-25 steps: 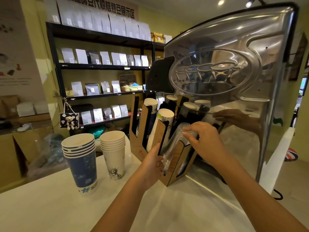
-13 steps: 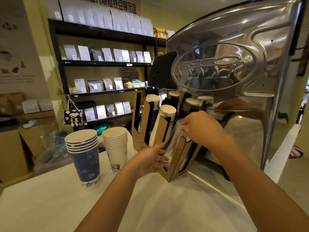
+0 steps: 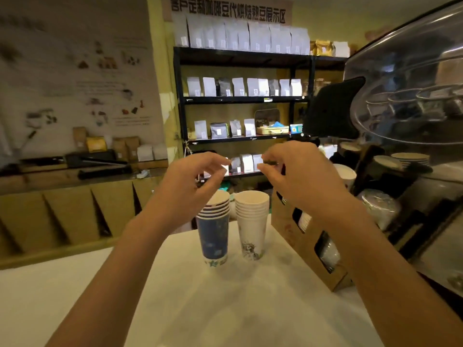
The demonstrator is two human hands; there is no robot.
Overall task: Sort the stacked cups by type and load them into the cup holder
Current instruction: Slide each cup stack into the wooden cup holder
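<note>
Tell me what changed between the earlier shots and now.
Both hands left the cup holder: the left hand and right hand now hover empty above the blue cup stack and white cup stack. Both stacks stayed upright on the counter.

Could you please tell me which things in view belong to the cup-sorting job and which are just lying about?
Job: blue cup stack; white cup stack; cup holder; left hand; right hand.
Lying about: shelf of coffee bags; espresso machine; wall poster.

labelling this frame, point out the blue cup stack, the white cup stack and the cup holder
blue cup stack (image 3: pixel 213 236): head view, printed side wall
white cup stack (image 3: pixel 251 232): head view, side wall
cup holder (image 3: pixel 288 229): head view, cardboard front panel
</note>
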